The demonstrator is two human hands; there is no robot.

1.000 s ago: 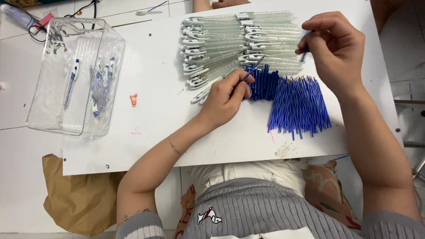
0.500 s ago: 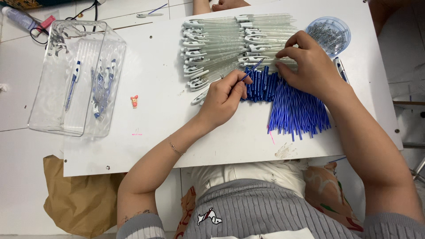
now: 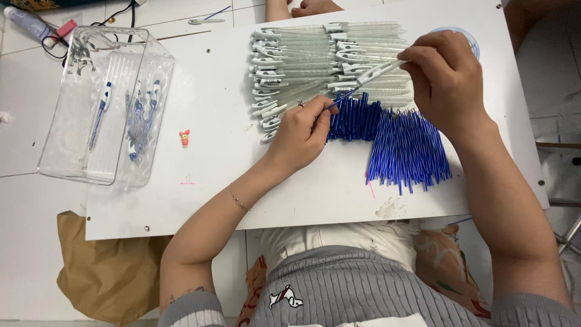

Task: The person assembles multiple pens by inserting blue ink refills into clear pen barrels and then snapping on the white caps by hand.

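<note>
The right hand [image 3: 445, 75] is closed on a clear pen barrel [image 3: 380, 71] with a white clip end, holding it tilted just above the pile of pen barrels [image 3: 315, 60] on the white table [image 3: 212, 175]. The left hand [image 3: 302, 130] pinches a thin blue refill [image 3: 342, 100] between thumb and fingertips, its tip pointing up toward the open end of the held barrel and seeming to meet it.

Taking the pile of barrels as the landmark: the heap of blue refills [image 3: 405, 148] lies just below it, touching its lower edge, and the left hand rests at the left end of that heap. A clear plastic tray [image 3: 145, 163] with a few finished pens [image 3: 140, 121] stands well to the left of the pile. A small orange figure [image 3: 184, 138] lies between the tray and the pile. A round clear lid or dish [image 3: 472, 42] peeks out to the right, mostly hidden by the right hand.

The refill looks very light, thin and slightly bendy, so it probably handles best pinched close to the leading end to keep it from flexing. The barrel looks light, stiff and smooth, likely slippery; a hold around its middle seems steadier.
</note>
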